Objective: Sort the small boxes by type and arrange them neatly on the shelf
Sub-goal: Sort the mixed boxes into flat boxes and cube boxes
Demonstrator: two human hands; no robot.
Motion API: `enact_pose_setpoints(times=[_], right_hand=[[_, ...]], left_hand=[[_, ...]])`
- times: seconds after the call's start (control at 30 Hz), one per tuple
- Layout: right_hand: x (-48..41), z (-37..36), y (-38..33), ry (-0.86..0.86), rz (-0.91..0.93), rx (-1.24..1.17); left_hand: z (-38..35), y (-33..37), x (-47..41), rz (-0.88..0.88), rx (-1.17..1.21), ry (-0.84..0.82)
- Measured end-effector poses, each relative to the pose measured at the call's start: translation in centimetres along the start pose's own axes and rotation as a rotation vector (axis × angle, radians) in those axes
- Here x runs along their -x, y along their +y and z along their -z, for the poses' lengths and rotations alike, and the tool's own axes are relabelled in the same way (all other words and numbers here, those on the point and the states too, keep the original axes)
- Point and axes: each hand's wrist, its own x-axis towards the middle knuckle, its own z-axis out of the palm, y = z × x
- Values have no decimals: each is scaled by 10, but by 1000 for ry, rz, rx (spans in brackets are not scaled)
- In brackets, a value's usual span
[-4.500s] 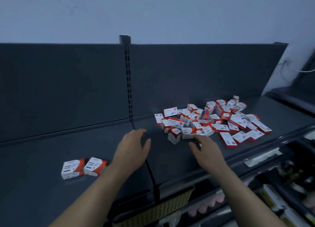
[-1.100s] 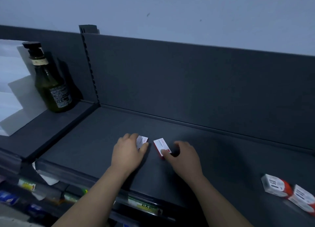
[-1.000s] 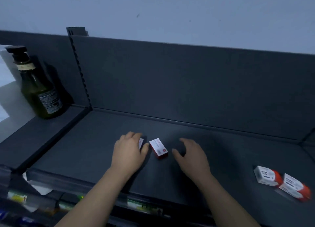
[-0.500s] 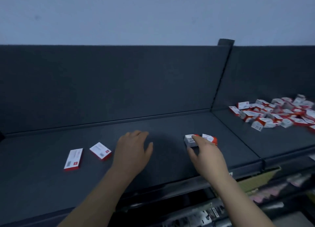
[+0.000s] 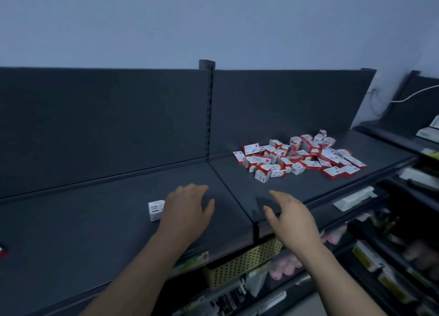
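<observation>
Dark grey shelf [image 5: 95,232] fills the view, two bays split by a slotted upright [image 5: 209,111], and most of that surface is bare. Over in the right bay sits the big story: the pile [image 5: 299,156] of red-and-white small boxes, a loose jumble near the back panel, some flat, some on edge, none lined up. By my reading, that heap is nearly the whole job, unsorted and unarranged, so the task looks barely begun.

Now the hands. The left hand [image 5: 187,211] hovers low over the left bay, fingers spread and relaxed, gripping nothing. The right hand [image 5: 292,218] reaches across the seam between the bays toward the pile, fingers loose and apart, nothing in it either. It is well short of the nearest box.

Smaller now: one white box [image 5: 155,210] stands in the left bay, just beside the left hand. The hand covers its right side, so I cannot tell whether they touch, or whether a second box hides behind the knuckles.

At the far left edge a red sliver [image 5: 2,250] is cut off by the frame; it may be another box, but I can't say. Box types are too small and dim to tell apart. Below, a perforated basket [image 5: 242,261] and the lower shelves [image 5: 392,256] blur out.
</observation>
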Motion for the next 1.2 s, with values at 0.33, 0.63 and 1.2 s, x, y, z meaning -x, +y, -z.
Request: enact_pose_setpoints(times=[0.33,0.63,1.2], right_hand=[[-55,25,109,-49,-39,-2],[-121,10,137,-114,-12,-72],[-219,-53,157,-124,397,98]], left_hand=[[-74,86,-69,43,95,-117],[-122,95,-128,23,134,-192],[-175,97,-172,54,230,-195]])
